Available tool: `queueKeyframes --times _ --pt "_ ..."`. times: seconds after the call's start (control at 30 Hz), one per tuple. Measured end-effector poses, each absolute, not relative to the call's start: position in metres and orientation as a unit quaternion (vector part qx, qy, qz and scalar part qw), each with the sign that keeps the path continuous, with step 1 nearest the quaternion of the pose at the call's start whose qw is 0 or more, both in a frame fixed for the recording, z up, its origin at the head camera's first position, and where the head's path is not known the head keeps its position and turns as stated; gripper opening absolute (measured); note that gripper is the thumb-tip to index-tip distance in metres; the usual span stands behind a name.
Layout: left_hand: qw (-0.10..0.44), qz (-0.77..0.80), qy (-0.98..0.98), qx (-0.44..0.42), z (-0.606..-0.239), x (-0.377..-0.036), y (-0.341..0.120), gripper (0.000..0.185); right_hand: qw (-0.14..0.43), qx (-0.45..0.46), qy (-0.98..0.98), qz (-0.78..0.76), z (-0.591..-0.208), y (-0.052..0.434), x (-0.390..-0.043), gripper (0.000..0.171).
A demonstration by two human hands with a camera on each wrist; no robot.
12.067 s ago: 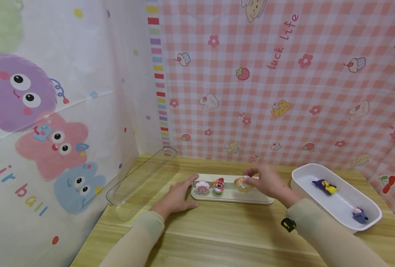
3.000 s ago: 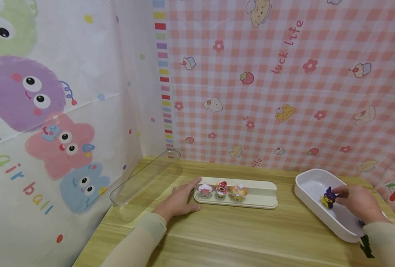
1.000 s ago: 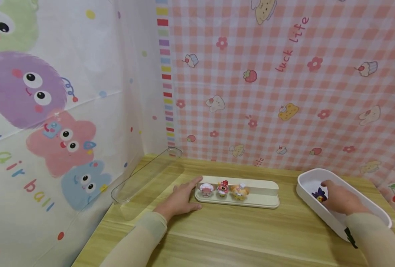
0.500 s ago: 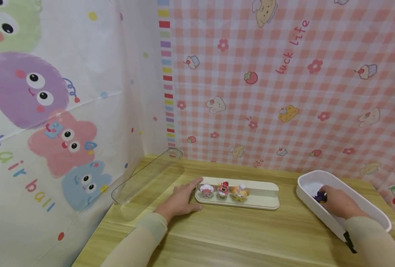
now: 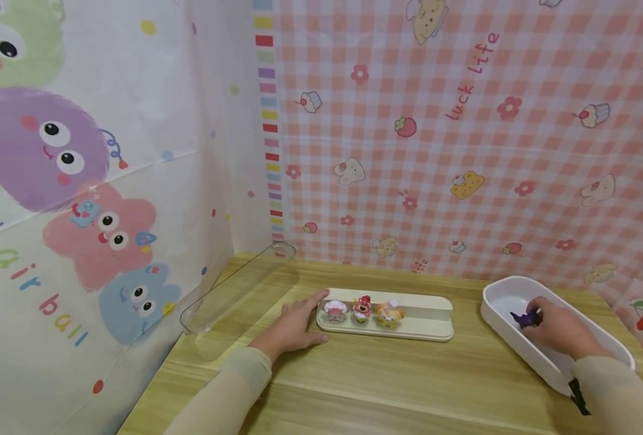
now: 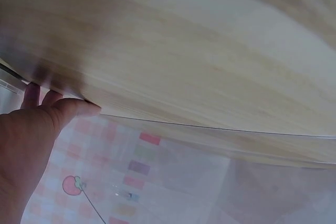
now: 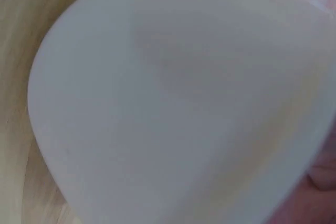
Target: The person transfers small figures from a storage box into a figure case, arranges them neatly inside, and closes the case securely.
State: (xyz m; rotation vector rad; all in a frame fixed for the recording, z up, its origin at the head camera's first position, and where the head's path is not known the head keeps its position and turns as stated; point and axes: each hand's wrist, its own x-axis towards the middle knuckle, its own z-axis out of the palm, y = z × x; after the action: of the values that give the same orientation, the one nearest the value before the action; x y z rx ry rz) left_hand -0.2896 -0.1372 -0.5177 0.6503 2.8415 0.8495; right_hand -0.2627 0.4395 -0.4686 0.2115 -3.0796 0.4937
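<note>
In the head view my right hand [image 5: 563, 331] is inside the white oblong tub [image 5: 509, 285], pinching a small dark purple figurine [image 5: 527, 318]. Its spiky part pokes out past the fingertips; the rest is hidden by the hand. My left hand [image 5: 293, 326] rests spread at the left end of a cream stepped stand [image 5: 427, 329], fingertips at its edge. Lined up on the stand are a white-capped pink figurine [image 5: 335, 311], a red-and-pink figurine [image 5: 362, 309] and a yellow figurine with a white hat [image 5: 389, 315]. The left wrist view shows that left hand [image 6: 39, 124] with thumb extended.
A transparent cover [image 5: 234, 296] lies left of the stand on the wooden table [image 5: 387, 386]. Behind hangs a pink checked cloth [image 5: 436, 151], with a cartoon-printed sheet [image 5: 164, 109] on the left. The tub's wall [image 7: 79, 103] fills much of the right wrist view.
The yellow figurine, in my right hand at first, now stands on the stand. That hand moved right into the tub and took the purple figurine, turning it there. The left hand stayed put.
</note>
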Motion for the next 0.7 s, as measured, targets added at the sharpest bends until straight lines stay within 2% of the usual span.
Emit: queueKeyframes --times 0.23,0.47,0.7 --pt "0.052 0.277 0.935 0.216 -0.5186 -0.2906 -0.1373 0.103 0.009 0.041 -0.982 0.182 -0.4637 0.4472 -0.2606 0.052" --pt "0.048 0.278 0.934 0.219 -0.5193 -0.2912 -0.1375 0.103 -0.008 0.045 -0.985 0.166 -0.4633 0.4491 -0.2595 0.047" --pt "0.047 0.279 0.933 0.222 -0.5194 -0.2909 -0.1385 0.103 -0.027 0.011 -0.988 0.153 -0.4577 0.4489 -0.2567 0.059"
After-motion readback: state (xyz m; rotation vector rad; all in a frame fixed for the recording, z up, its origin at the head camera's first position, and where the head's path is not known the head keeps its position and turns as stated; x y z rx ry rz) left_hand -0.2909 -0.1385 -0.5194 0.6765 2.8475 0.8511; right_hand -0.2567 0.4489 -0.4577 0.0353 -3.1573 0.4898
